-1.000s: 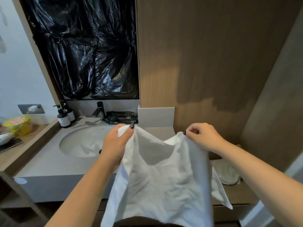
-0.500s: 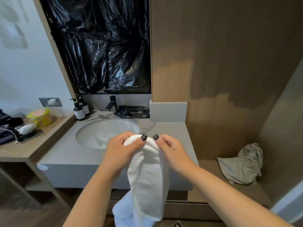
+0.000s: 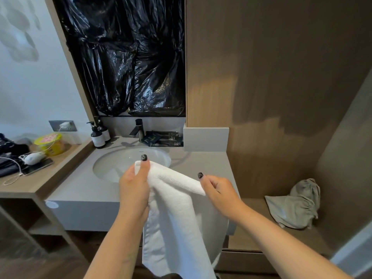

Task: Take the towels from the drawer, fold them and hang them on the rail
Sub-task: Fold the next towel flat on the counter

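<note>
Towel (image 3: pixel 175 214) hangs folded in front of the sink counter (image 3: pixel 80 190). I see left hand (image 3: pixel 134 190) gripping its top corner, thumb pressed on the fabric, and right hand (image 3: pixel 219 190) pinching the folded edge beside it. Grey bag (image 3: pixel 296 206) lies on the right shelf.

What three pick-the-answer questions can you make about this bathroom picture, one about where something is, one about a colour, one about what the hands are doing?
1. Where do the pump bottles stand?
A. left of the tap
B. in the sink
C. on the floor

2. What colour is the towel?
A. green
B. white
C. black

3. What are the hands doing?
A. both hang empty
B. only one holds the towel
C. both grip the towel

Answers: 1 A, they stand on the counter beside the tap. 2 B, its cloth is plain white. 3 C, the left hand and right hand each hold its top edge.
</note>
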The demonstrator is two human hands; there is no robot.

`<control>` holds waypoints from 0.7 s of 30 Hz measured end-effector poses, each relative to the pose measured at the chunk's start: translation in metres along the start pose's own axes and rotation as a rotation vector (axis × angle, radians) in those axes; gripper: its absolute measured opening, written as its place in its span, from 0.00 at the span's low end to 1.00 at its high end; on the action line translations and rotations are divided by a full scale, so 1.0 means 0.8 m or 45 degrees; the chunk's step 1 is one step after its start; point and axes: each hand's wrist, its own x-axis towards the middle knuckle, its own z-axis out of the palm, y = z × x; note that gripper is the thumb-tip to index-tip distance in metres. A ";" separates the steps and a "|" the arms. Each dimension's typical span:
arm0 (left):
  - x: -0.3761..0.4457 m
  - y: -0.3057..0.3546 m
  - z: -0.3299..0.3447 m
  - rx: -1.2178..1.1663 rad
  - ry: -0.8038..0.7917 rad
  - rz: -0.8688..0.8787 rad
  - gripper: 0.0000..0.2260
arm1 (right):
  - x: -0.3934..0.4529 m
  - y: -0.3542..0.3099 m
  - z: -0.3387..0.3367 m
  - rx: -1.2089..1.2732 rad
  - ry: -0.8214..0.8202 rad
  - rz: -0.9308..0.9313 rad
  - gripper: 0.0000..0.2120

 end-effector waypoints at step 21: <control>-0.040 -0.008 0.089 0.803 -1.072 0.524 0.06 | -0.011 -0.036 -0.093 -0.170 0.201 -0.161 0.25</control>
